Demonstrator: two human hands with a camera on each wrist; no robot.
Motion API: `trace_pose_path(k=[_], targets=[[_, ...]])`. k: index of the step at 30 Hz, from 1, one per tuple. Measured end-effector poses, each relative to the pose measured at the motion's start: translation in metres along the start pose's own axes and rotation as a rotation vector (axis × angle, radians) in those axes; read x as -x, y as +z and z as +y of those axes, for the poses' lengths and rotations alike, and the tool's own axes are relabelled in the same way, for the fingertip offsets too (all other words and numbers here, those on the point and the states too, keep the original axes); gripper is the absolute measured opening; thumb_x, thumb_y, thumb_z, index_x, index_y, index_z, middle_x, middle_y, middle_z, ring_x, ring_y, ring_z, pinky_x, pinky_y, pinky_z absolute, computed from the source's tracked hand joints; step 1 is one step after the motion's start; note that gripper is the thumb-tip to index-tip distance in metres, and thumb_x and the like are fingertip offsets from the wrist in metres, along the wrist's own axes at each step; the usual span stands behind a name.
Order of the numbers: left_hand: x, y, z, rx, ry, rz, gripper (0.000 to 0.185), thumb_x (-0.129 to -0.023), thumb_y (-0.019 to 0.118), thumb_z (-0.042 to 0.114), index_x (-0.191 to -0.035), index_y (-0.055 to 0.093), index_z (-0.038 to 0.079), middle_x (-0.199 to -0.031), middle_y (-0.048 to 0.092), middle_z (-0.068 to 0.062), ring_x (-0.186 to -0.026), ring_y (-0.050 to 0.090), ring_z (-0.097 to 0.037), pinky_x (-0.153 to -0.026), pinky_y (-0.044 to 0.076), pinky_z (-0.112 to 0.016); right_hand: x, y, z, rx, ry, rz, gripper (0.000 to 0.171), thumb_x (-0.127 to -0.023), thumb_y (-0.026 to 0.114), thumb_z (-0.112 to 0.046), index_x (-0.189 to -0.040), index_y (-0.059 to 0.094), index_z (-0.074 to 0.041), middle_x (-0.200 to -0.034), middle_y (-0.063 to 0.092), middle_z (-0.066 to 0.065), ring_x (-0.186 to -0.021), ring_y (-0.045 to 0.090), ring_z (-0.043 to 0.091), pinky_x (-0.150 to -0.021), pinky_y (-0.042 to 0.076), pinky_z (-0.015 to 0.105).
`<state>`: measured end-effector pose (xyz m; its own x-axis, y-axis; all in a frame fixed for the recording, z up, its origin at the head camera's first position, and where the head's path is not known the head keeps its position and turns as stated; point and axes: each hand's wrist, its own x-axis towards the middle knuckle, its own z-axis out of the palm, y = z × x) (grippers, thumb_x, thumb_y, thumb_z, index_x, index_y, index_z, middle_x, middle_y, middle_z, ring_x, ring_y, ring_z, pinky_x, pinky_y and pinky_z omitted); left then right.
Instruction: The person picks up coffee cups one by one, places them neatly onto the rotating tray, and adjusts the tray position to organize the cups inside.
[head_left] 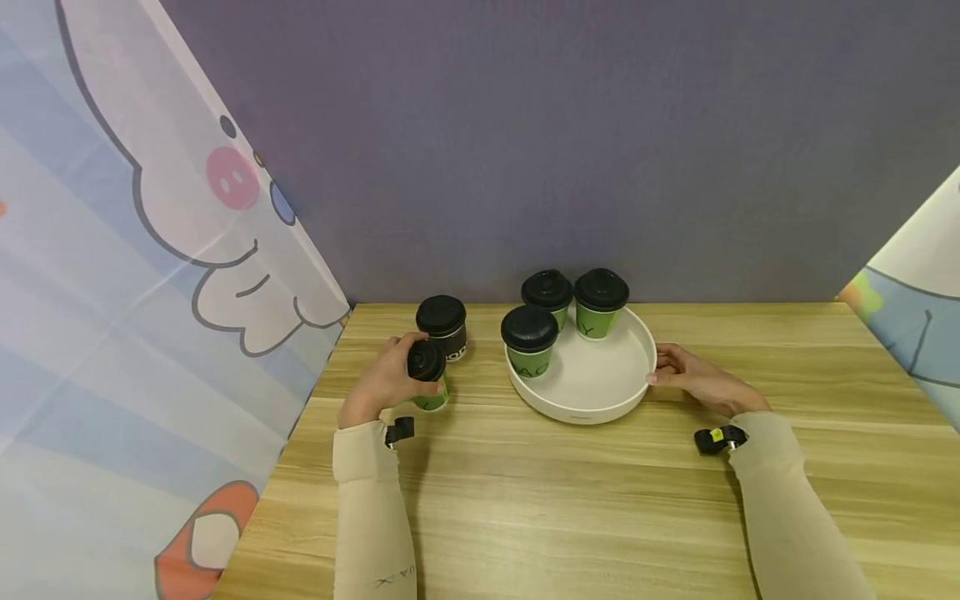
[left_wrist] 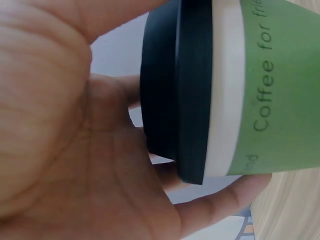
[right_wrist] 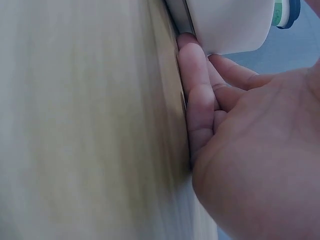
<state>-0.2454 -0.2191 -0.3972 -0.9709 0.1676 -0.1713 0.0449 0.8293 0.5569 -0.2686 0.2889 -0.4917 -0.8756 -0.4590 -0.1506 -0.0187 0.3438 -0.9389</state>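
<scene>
I have the left hand (head_left: 390, 382) clasping a black-lidded green cup (left_wrist: 227, 95) beside a dark cup (head_left: 442, 323), left of the round white tray (head_left: 600, 377) that holds three lidded cups (head_left: 530, 343), while the right hand (head_left: 701, 380) touches the tray's right side, though from here I cannot tell whether it grips.

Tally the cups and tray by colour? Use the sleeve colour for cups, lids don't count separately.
Green cups: 4 (one in the left hand, three in the white tray)
Black cup: 1
White tray: 1
Total: 6
</scene>
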Motion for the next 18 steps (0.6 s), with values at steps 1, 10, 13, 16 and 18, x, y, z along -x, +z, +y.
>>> trace_pose_path(k=[1, 10, 13, 16, 18], targets=[[0.0, 0.0, 0.0, 0.003, 0.002, 0.001, 0.098, -0.081, 0.088, 0.032, -0.16, 0.033, 0.015, -0.16, 0.031, -0.025, -0.138, 0.046, -0.047, -0.109, 0.042, -0.064, 0.0, 0.0, 0.0, 0.007, 0.006, 0.001, 0.074, -0.102, 0.063, -0.016, -0.157, 0.019, 0.007, -0.137, 0.048, 0.025, -0.107, 0.058, 0.003, -0.091, 0.048, 0.015], [0.0, 0.001, 0.002, 0.009, 0.01, 0.037, 0.102, -0.077, 0.09, 0.041, -0.158, 0.034, 0.015, -0.161, 0.035, -0.021, -0.144, 0.042, -0.043, -0.113, 0.039, -0.062, -0.003, 0.001, 0.001, 0.068, 0.026, -0.014, 0.085, -0.099, 0.067, -0.018, -0.159, 0.011, 0.005, -0.136, 0.048, 0.028, -0.109, 0.055, 0.01, -0.09, 0.049, 0.018], [0.0, 0.001, 0.005, 0.021, 0.027, 0.048, 0.105, -0.076, 0.091, 0.042, -0.158, 0.034, 0.012, -0.161, 0.037, -0.019, -0.144, 0.043, -0.042, -0.115, 0.039, -0.06, -0.004, 0.002, 0.0, 0.076, 0.036, -0.012, 0.089, -0.098, 0.069, -0.018, -0.159, 0.01, 0.005, -0.138, 0.048, 0.029, -0.111, 0.055, 0.012, -0.09, 0.049, 0.018], [0.0, 0.001, 0.01, 0.025, 0.04, 0.055, 0.105, -0.075, 0.091, 0.043, -0.158, 0.035, 0.011, -0.16, 0.041, -0.017, -0.143, 0.045, -0.039, -0.115, 0.04, -0.057, -0.005, 0.004, -0.002, 0.079, 0.042, -0.013, 0.093, -0.096, 0.071, -0.019, -0.16, 0.007, 0.005, -0.141, 0.046, 0.031, -0.112, 0.056, 0.014, -0.09, 0.049, 0.018], [0.0, 0.002, 0.013, 0.032, 0.047, 0.056, 0.104, -0.074, 0.091, 0.043, -0.157, 0.036, 0.012, -0.159, 0.042, -0.016, -0.143, 0.046, -0.038, -0.115, 0.04, -0.056, -0.005, 0.004, -0.003, 0.075, 0.047, -0.015, 0.095, -0.096, 0.072, -0.019, -0.16, 0.005, 0.005, -0.142, 0.045, 0.032, -0.113, 0.056, 0.016, -0.09, 0.049, 0.018]])
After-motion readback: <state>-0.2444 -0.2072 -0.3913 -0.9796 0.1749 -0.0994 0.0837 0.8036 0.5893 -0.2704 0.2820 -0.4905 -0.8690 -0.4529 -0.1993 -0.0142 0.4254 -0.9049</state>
